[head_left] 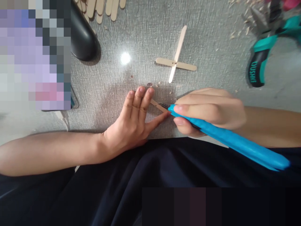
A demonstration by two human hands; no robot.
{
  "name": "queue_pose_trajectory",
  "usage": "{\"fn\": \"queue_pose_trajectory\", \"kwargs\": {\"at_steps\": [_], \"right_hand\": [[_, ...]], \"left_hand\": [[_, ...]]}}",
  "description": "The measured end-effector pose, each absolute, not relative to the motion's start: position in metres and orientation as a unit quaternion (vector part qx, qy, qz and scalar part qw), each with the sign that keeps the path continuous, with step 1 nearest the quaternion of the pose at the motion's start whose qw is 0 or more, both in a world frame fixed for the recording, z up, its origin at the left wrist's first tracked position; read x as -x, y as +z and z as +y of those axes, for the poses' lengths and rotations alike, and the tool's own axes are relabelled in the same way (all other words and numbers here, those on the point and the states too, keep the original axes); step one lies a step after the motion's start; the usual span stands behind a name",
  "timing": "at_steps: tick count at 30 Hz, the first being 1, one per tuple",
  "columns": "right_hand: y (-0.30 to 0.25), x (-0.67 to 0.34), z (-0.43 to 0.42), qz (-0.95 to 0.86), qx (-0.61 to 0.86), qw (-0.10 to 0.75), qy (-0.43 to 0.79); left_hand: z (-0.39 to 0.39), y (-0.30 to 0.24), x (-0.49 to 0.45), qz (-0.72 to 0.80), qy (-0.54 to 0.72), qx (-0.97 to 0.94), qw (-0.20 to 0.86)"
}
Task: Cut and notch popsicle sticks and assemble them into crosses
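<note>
In the head view, we see the left hand (135,122) laid flat, thumb extended, beside a wooden stick (161,107) on the bench (105,80), while the right hand (211,108) pinches a blue-handled tool (225,135), tip at the stick. We judge the crossed sticks (185,65) complete, the wooden stick part-worked, and the loose sticks (114,11) not yet worked.
</note>
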State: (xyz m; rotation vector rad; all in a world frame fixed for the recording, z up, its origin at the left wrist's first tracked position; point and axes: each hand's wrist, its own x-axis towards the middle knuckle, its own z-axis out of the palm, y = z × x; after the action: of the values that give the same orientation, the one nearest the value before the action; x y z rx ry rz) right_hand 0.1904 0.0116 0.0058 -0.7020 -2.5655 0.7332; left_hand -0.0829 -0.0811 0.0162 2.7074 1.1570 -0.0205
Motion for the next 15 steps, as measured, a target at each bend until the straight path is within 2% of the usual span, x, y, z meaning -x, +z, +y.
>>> {"fn": "queue_pose_trajectory", "kwargs": {"at_steps": [3, 15], "right_hand": [[0.0081, -0.1836, 0.0175, -0.928, 0.174, 0.230, 0.234], [0.0067, -0.1868, 0.0186, -0.932, 0.171, 0.215, 0.236]], "left_hand": [[-0.0820, 0.0135, 0.0851, 0.389, 0.010, -0.916, 0.101], [-0.0839, 0.0087, 0.0869, 0.381, 0.010, -0.919, 0.101]]}}
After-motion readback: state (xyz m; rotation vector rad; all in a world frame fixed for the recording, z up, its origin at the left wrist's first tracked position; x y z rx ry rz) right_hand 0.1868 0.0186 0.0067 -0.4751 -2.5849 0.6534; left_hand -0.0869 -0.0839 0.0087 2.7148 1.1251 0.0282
